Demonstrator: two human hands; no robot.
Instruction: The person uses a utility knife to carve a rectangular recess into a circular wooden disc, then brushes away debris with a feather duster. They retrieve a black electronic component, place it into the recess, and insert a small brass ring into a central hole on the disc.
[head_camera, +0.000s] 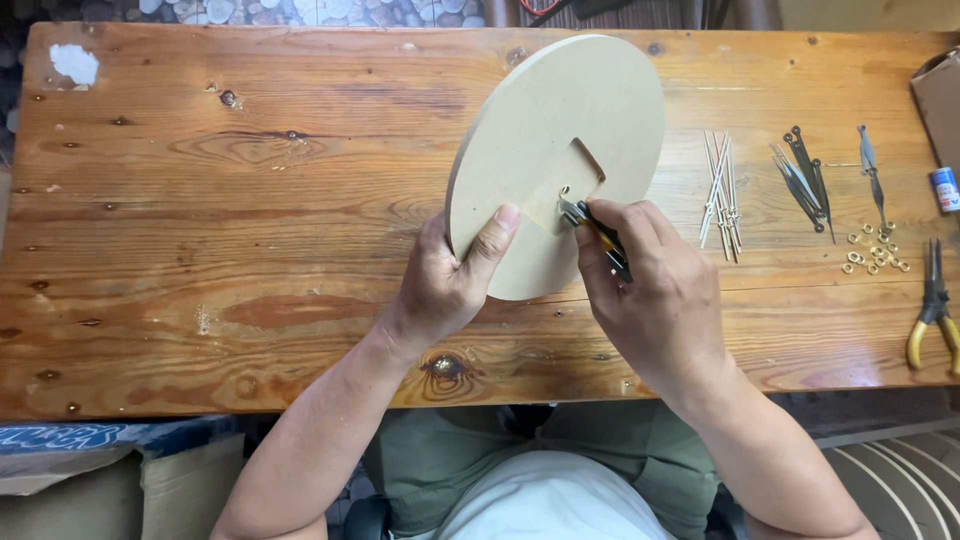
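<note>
we see bare wooden table (250, 220) left of the round pale board (560, 130); to the right, thin metal clock hands (722, 190), small brass rings (873, 252) and yellow-handled pliers (935, 310) crowd it.

You have a matt, smooth fibreboard disc (540, 120) over a glossy, knotty varnished wooden table (250, 200), with shiny metal pliers (935, 300) nearby.

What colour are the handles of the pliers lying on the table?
Yellow. The pliers lie at the table's right edge, seen best in the head view.

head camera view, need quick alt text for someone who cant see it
A left hand tilts a round wooden disc above a wooden table while the right hand works a small tool at its square recess. Pliers lie at right.
</note>
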